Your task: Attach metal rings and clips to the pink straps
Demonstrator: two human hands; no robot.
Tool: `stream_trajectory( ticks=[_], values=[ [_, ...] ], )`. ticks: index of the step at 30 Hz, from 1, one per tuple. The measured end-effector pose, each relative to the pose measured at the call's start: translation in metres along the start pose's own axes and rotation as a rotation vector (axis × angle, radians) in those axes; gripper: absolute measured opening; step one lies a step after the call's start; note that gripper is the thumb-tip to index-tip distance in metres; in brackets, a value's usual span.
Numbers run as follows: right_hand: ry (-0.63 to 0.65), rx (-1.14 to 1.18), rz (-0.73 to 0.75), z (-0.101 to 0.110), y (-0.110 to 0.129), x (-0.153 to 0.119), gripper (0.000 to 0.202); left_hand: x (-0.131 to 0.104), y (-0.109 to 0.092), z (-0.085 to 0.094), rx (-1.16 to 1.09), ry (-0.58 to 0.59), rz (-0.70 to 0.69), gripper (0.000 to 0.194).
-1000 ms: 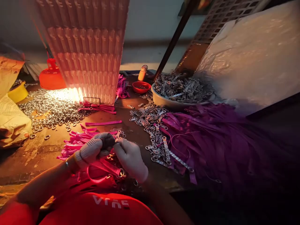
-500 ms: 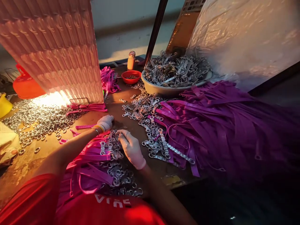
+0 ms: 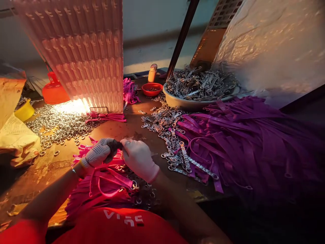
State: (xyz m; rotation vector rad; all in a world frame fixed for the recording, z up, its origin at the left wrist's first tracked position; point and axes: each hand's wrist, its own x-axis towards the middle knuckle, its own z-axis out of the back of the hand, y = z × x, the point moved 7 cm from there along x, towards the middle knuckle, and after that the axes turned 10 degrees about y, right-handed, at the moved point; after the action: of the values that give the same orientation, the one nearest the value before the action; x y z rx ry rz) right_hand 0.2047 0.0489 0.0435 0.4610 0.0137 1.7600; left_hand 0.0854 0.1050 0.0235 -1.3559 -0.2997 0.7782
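Note:
My left hand, in a dotted knit glove with dark fingertips, is closed above the near pile of straps. My right hand, in a thin white glove, is pinched closed against the left fingertips. Whatever the two hands hold between them is hidden by the fingers. Below them lies a heap of magenta straps, some ending in metal rings. Metal chain pieces lie in shadow under my right wrist.
Loose metal rings spread under a red lamp, beside a ribbed translucent panel. A basin heaped with metal chain pieces stands behind a large pile of purple straps. Farther back are a red bowl and a bottle.
My hands have come together at the fingertips. The right hand has left the metal links it was touching, and the left has drawn back toward me. The view has turned slightly left.

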Motion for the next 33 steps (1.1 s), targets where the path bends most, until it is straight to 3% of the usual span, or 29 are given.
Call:
stream_trajectory(
  ticks=[4,7,11,14,16,18,22,28,31,33],
  values=[
    [-0.085,-0.183,0.108,-0.002,0.024,-0.021,0.024,-0.023,-0.019,-0.01,0.386,-0.055,-0.101,0.014],
    [-0.134,-0.19,0.11,-0.009,0.032,-0.034,0.022,-0.034,-0.013,-0.018,0.572,-0.019,-0.153,0.011],
    [-0.064,-0.098,0.068,-0.012,0.038,-0.041,0.021,-0.046,0.015,-0.024,0.417,0.066,-0.123,0.007],
    [0.085,0.04,0.062,-0.003,0.043,-0.041,0.027,-0.057,0.027,-0.017,0.145,-0.031,-0.097,0.021],
    [0.225,0.105,0.052,-0.001,0.045,-0.038,0.042,-0.064,0.026,-0.014,0.08,-0.118,-0.109,0.03],
    [0.351,0.092,-0.007,-0.003,0.044,-0.035,0.048,-0.069,0.022,-0.016,0.132,-0.169,-0.149,0.03],
    [0.473,-0.047,-0.071,-0.018,0.044,-0.033,0.027,-0.076,0.023,-0.022,0.298,-0.235,-0.18,0.023],
    [0.501,-0.191,0.034,-0.036,0.054,-0.042,0.034,-0.071,0.022,-0.03,0.474,-0.127,-0.181,0.021],
    [0.468,-0.247,0.021,-0.03,0.046,-0.036,0.046,-0.06,0.008,-0.018,0.575,-0.057,-0.189,0.017],
    [0.419,-0.281,-0.029,-0.021,0.031,-0.026,0.047,-0.049,0.0,0.005,0.649,-0.065,-0.178,0.017]
  ],
)
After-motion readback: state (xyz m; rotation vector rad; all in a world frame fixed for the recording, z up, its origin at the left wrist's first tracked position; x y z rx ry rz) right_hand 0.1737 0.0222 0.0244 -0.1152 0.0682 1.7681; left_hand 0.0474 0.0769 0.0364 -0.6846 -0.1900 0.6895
